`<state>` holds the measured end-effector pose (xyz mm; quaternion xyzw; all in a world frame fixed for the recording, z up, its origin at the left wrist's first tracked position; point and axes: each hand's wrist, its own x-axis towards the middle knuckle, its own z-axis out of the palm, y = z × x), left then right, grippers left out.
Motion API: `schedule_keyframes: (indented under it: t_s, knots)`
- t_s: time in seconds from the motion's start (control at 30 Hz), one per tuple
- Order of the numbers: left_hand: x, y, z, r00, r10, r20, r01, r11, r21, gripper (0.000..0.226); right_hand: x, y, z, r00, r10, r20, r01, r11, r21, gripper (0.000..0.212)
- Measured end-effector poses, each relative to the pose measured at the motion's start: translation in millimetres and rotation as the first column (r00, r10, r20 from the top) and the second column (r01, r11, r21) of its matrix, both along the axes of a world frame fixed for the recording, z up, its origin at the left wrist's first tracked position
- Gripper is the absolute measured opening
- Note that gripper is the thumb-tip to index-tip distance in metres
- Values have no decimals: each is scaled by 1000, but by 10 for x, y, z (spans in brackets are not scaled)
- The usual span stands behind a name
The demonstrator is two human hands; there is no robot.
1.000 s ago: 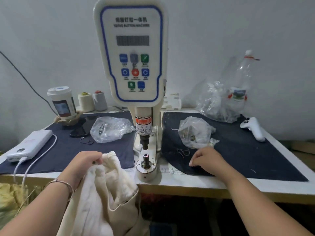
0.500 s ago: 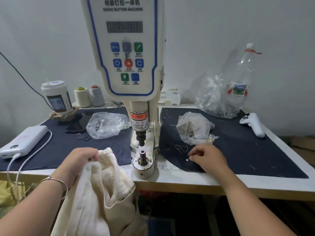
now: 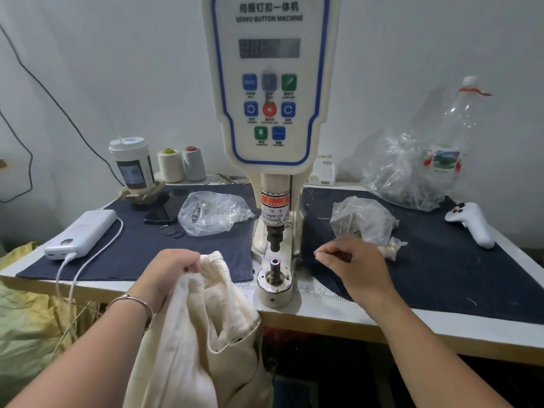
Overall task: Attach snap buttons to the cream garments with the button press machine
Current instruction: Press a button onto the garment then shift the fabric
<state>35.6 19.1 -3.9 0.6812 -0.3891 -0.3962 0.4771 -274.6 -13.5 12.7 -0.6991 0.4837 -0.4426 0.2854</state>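
Our left hand (image 3: pixel 172 267) gripped the cream garment (image 3: pixel 203 334) just left of the button press machine (image 3: pixel 272 160); our right hand (image 3: pixel 350 265), fingers pinched together, hovered just right of it above the surface (image 3: pixel 338 315).

button press machine (image 3: pixel 269 113): top cut off by frame edge, display digits blurred, key labels too small to read. cream garment (image 3: pixel 203 334) below the machine runs off the bottom edge. right hand (image 3: pixel 351 267) beside the die: fingertips motion-blurred, can't tell if it pinches anything.

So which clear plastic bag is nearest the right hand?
The small bag right of the press, just behind the right hand; the others lie left of it and by the wall.
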Motion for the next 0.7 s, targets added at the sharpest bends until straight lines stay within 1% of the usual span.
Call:
schedule_keyframes:
  t_s: [0.1,0.23,0.37,0.47,0.57,0.7]
  knots:
    - [-6,7,10,1000,-5,24,5,1000,-16,24,293,68,47,995,79,67,-79,997,3,9]
    - [-17,31,34,1000,-13,26,14,999,-32,13,459,90,-16,993,111,46,-111,994,12,6]
    - [-7,14,20,999,-27,40,29,999,-44,13,484,86,-11,986,131,107,-134,991,20,8]
    - [1,5,8,998,-28,56,31,998,-47,12,515,86,23,976,153,156,-158,987,22,15]
    - [6,1,0,998,-28,57,30,999,-41,12,558,84,25,957,185,222,-203,977,61,21]
    - [3,12,1,999,-26,37,28,999,-45,12,558,78,0,949,212,236,-237,967,87,16]
